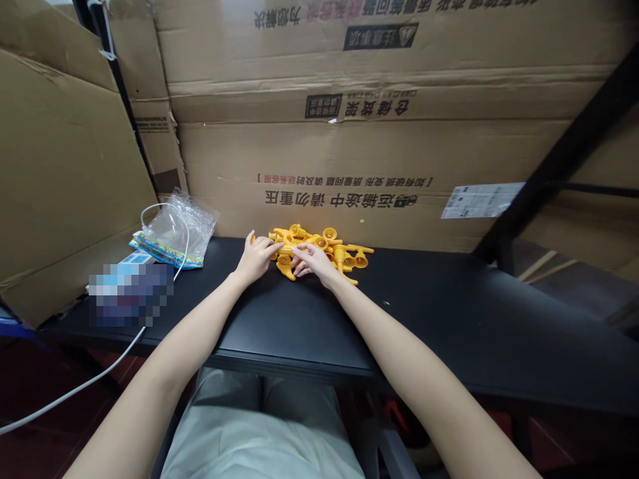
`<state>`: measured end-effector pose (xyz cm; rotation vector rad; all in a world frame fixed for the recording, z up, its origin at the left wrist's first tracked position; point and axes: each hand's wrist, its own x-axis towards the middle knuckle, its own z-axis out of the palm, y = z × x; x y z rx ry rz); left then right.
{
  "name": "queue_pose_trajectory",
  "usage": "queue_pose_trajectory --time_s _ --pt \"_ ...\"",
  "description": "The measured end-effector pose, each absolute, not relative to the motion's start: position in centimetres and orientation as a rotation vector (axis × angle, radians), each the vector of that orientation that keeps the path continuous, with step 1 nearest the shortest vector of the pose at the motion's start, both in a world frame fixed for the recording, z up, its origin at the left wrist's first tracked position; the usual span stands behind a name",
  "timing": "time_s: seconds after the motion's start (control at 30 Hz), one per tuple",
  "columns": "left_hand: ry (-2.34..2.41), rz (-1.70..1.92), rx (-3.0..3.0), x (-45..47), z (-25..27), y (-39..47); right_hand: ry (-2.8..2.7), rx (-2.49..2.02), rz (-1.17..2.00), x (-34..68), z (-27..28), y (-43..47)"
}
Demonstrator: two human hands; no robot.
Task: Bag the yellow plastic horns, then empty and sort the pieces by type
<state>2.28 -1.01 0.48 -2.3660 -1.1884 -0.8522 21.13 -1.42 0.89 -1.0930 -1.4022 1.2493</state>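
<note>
A heap of yellow plastic pieces [349, 258] lies at the back of the black table, against the cardboard. Several have round cup-shaped ends; others are curved like hooks. At the heap's left side, my left hand [255, 259] is closed on a yellow plastic piece, and a yellow tip shows by its thumb. My right hand [317, 261] reaches in from the right, thumb and fingers bent around the same yellow piece [286, 250] between the hands. A hooked yellow piece [286, 268] lies just below them. My fingers hide part of what they hold.
A tall cardboard sheet [319, 150] stands behind the black table [299, 332]. On the left are a clear plastic bag [192, 223], a pixelated item [130, 296] and a white cable [100, 376]. A cardboard box [60, 166] borders that side; a black post [554, 159] rises at the right.
</note>
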Motion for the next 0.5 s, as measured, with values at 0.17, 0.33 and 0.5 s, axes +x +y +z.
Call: queue_pose_trajectory --time_s 0.17,0.33,0.5 --pt "-1.166 -0.897 -2.367 2.40 0.45 -0.98 -1.364 -1.087 1.217 21.15 1.36 -1.62" --pt "-1.150 -0.931 -2.365 2.48 0.40 -0.95 -1.333 -1.067 1.278 21.34 1.63 -1.81" --pt "-1.234 -1.005 -2.275 2.36 0.46 -1.07 -1.291 -1.019 1.303 21.40 1.63 -1.71"
